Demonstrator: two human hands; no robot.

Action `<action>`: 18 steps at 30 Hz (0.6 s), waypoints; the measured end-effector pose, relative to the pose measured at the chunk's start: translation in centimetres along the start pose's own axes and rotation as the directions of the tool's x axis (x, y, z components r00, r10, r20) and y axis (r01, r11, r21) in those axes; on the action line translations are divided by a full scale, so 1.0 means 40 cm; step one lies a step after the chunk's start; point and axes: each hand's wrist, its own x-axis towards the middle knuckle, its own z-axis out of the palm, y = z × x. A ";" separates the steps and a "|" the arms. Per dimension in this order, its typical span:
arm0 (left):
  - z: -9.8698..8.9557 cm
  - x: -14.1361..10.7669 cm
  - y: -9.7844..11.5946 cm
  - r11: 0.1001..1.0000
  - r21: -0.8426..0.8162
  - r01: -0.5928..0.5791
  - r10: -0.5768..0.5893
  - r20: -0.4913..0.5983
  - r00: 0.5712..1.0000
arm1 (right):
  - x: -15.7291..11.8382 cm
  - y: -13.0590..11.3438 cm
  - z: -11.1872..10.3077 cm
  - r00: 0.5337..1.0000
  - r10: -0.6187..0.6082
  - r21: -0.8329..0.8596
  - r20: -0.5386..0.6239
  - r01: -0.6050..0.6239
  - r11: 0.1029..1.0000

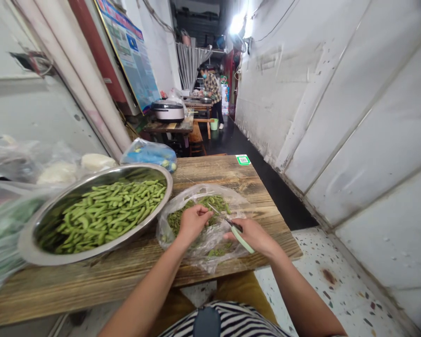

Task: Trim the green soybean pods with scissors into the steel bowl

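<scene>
My right hand (251, 235) is closed round scissors (243, 239) with pale green handles, their blades pointing up and left. Close to the blade tips, my left hand (195, 222) pinches its thumb and fingers together; whatever lies between them is too small to make out. Both hands are over a clear plastic bag (236, 194) spread on the wooden table (210, 171). Green trimmings (173, 221) and a few bean pods lie on the bag. To the left stands a large metal basin (168, 180) heaped with green soybean pods (115, 210).
Plastic bags (59, 171) crowd the table's left side. Behind the basin is a blue bag (149, 153) with vegetables. A green code card (243, 160) lies at the far right corner. Farther back, a person (213, 91) stands by another table with an electric cooker (168, 111) nearby. A white wall (301, 93) runs along the right.
</scene>
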 end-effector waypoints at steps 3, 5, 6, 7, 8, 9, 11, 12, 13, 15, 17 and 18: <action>0.003 -0.009 0.007 0.994 -0.084 0.065 -0.062 0.030 0.998 | 0.001 -0.010 0.012 0.999 0.028 -0.039 -0.014 -0.029 0.999; 0.005 -0.013 0.012 0.987 -0.130 0.097 -0.092 0.043 0.995 | 0.002 -0.014 0.018 0.999 0.028 -0.048 -0.016 -0.029 0.998; 0.005 -0.015 0.014 0.984 -0.145 0.106 -0.100 0.047 0.994 | 0.003 -0.014 0.020 1.000 0.024 -0.041 -0.011 -0.025 0.999; 0.004 -0.016 0.016 0.982 -0.156 0.108 -0.102 0.047 0.994 | 0.004 -0.012 0.022 1.000 0.017 -0.027 -0.006 -0.017 0.999; 0.004 -0.016 0.018 0.981 -0.164 0.107 -0.101 0.046 0.994 | 0.006 -0.008 0.022 1.000 0.007 -0.007 -0.004 -0.007 1.000; 0.003 -0.016 0.020 0.980 -0.172 0.104 -0.098 0.044 0.994 | 0.009 -0.004 0.023 1.000 -0.006 0.017 -0.001 0.006 1.000; 0.001 -0.014 0.023 0.978 -0.183 0.099 -0.093 0.039 0.995 | 0.016 0.009 0.023 0.999 -0.037 0.071 0.015 0.036 0.997; 0.001 -0.013 0.025 0.978 -0.186 0.098 -0.092 0.038 0.995 | 0.020 0.016 0.024 0.998 -0.054 0.099 0.028 0.051 0.994; 0.000 -0.012 0.026 0.978 -0.187 0.097 -0.091 0.040 0.995 | 0.023 0.022 0.024 0.997 -0.071 0.126 0.042 0.065 0.990; 0.000 -0.012 0.028 0.978 -0.184 0.095 -0.087 0.049 0.995 | 0.029 0.032 0.025 0.993 -0.101 0.174 0.060 0.089 0.981; 0.000 -0.015 0.027 0.979 -0.183 0.094 -0.084 0.060 0.995 | 0.033 0.039 0.026 0.990 -0.123 0.211 0.068 0.107 0.972; 0.000 -0.016 0.026 0.978 -0.184 0.095 -0.085 0.064 0.994 | 0.035 0.041 0.027 0.989 -0.131 0.226 0.070 0.112 0.968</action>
